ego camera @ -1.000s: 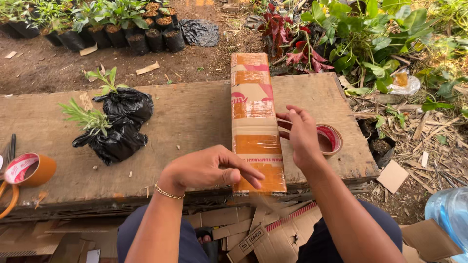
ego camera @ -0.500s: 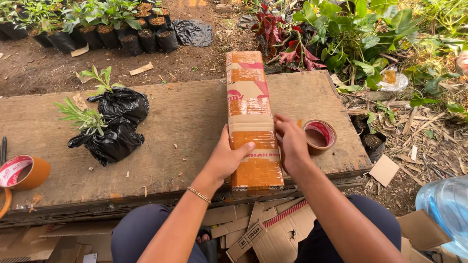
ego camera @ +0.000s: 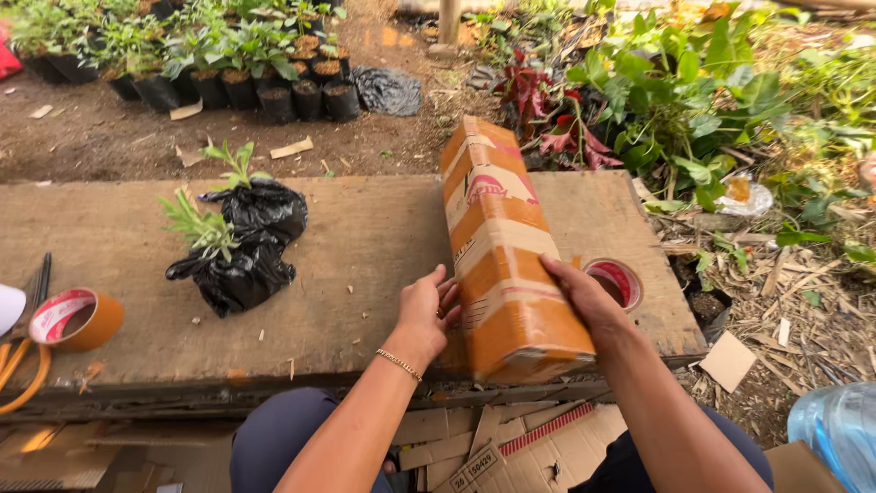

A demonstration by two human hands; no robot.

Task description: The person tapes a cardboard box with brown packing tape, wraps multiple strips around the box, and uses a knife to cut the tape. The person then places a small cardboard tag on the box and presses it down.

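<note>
- The long cardboard box (ego camera: pixel 500 256), wrapped in brown tape, sits in the centre of the frame, lying lengthwise away from the viewer on the wooden bench (ego camera: pixel 365 237); its near end reaches the bench's front edge and looks slightly lifted
- The left hand (ego camera: pixel 427 310) presses flat against the box's left side, fingers spread; its grip is wide, bracing rather than closing round anything
- The right hand (ego camera: pixel 584 297) curls over the box's right upper edge near the front end; the grip is closed on the box
- Just right of the box, partly hidden by the right hand, lies a roll of tape (ego camera: pixel 616 281); a second tape roll (ego camera: pixel 78 319) sits at the far left edge of the frame, well apart
- Two seedlings in black plastic bags (ego camera: pixel 242 246) lie left of centre on the bench, apart from the box
- Flattened cardboard scraps (ego camera: pixel 493 443) lie below the bench front, between the person's knees
- Risk, as I judge it: the near end sits at the bench edge, so a slip of either hand on the smooth tape could tip the box off onto the scraps; turning it to the right could knock the nearby tape roll off the bench
</note>
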